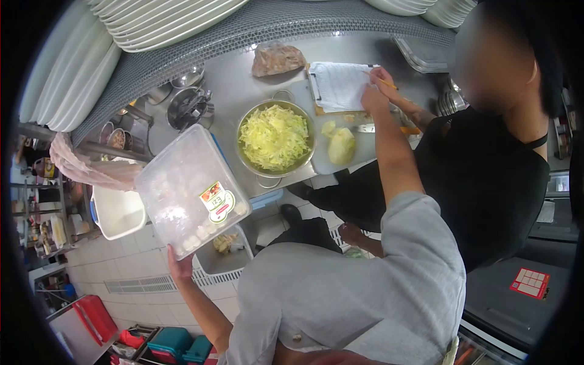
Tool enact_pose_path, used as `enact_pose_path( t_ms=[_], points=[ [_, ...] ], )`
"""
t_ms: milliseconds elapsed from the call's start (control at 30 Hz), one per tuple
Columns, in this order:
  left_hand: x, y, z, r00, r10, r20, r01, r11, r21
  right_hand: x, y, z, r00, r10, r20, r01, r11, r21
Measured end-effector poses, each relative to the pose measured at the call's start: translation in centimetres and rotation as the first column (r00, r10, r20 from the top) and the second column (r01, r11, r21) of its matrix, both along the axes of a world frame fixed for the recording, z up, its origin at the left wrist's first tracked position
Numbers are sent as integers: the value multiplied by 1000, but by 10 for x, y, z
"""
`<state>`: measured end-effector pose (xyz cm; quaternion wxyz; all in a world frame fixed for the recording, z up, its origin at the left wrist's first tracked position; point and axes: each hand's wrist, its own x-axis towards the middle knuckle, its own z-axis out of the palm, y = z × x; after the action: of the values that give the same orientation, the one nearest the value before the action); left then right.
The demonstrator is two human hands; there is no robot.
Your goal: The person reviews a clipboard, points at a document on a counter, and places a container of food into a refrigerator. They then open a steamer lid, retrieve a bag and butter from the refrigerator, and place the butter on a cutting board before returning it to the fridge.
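The left forearm (205, 309) angles outward and forward, elbow bent low beside the torso (340, 292), with the left hand (180, 265) gripping, its fingers partly hidden. The right arm (394, 152) reaches much farther ahead, bare below a short sleeve (410, 222), the right hand (374, 98) lowered and its finger pose unclear.

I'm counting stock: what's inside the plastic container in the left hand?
Pale, rounded pieces show through the plastic container along its near edge. The label covers what lies behind it, and glare and haze leave the rest unclear.
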<state>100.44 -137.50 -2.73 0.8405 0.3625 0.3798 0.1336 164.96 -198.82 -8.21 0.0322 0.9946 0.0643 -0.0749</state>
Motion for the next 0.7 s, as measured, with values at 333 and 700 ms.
enact_pose_path(
  t_ms=[333, 700],
  points=[
    [-3, 7, -10, 999, -48, 1, 48, 997, 60, -287, 249, 140, 995, -13, 95, -81, 415, 906],
    [-1, 11, -7, 986, -164, -10, 164, 982, 97, -414, 303, 145, 960, 237, 149, -268, 625, 733]
  ],
)
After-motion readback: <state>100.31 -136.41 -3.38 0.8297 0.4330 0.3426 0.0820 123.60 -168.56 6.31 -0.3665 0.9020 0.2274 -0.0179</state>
